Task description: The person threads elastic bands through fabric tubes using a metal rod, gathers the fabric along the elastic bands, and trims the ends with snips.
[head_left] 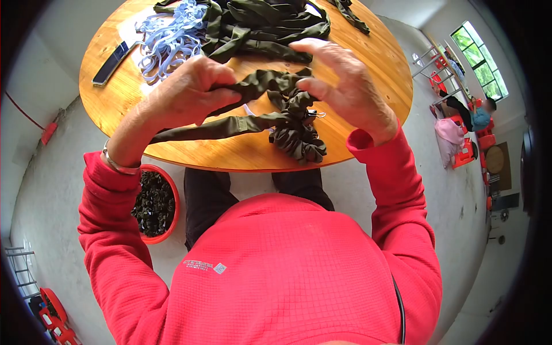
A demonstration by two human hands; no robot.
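Above the round table: both your hands are raised over its near half, with bare wood showing between the things.
Left hand: your fingers are curled closed around a dark green strip, hiding the part they grip.
Right hand: open, thumb and fingers well apart; the strip's ruffled end lies close to the thumb, and whether they touch you cannot tell.
Green strip: it stretches between your hands, above a flatter green band that runs below your left hand; whether the two are one piece is unclear.
Gathered bunch: puckered green cloth near the table's close edge, below your right hand.
Clip: dark with silvery wire handles, beside the bunch.
Beyond your hands: a heap of green cloth blocks the table's far middle; pale blue bands tangle at its left.
Far left of table: a dark, phone-like slab.
Floor by your left sleeve: a red basin filled with dark bunches, partly covered by the sleeve.
Far right of room: a person in blue sits near red stools, below a window.
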